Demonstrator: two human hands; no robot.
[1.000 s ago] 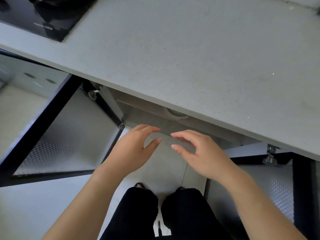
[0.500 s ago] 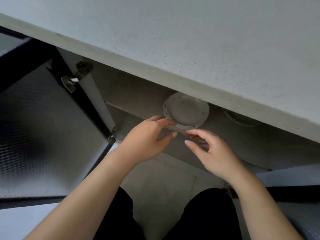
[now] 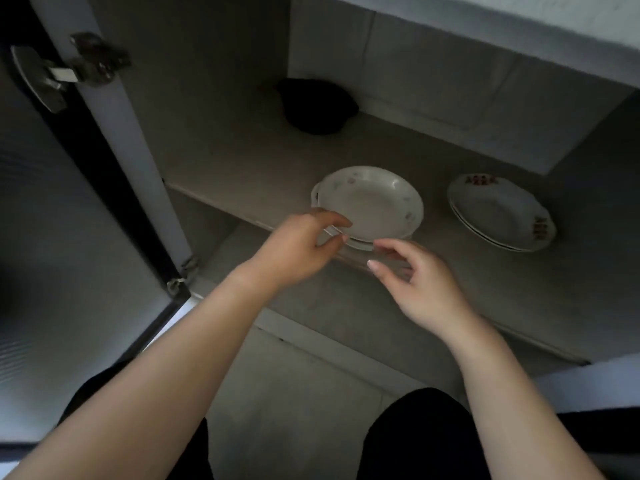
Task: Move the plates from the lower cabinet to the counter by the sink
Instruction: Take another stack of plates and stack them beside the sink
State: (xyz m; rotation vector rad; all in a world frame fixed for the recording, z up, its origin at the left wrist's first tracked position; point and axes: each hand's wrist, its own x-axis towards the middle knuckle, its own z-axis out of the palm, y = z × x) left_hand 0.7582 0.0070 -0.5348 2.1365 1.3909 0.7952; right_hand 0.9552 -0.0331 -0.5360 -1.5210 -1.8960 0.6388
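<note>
A small stack of white plates (image 3: 372, 206) with a faint flower pattern sits at the front edge of the cabinet shelf (image 3: 242, 174). My left hand (image 3: 298, 249) reaches its near left rim, index finger over the rim and thumb below it, holding nothing. My right hand (image 3: 420, 284) hovers just in front of the stack's near edge, fingers loosely curled and empty. A second stack of white plates (image 3: 500, 213) with red marks lies further right on the same shelf.
A dark rounded object (image 3: 317, 105) sits at the back of the shelf. The open cabinet door (image 3: 69, 216) with its hinge (image 3: 62, 74) stands on the left. The counter edge (image 3: 568, 26) overhangs at top right. A lower cabinet floor (image 3: 346, 306) lies below the shelf.
The view has dropped below the counter into the cabinet. Both hands have moved forward to the near rim of the flowered plate stack, the left one now at the rim.
</note>
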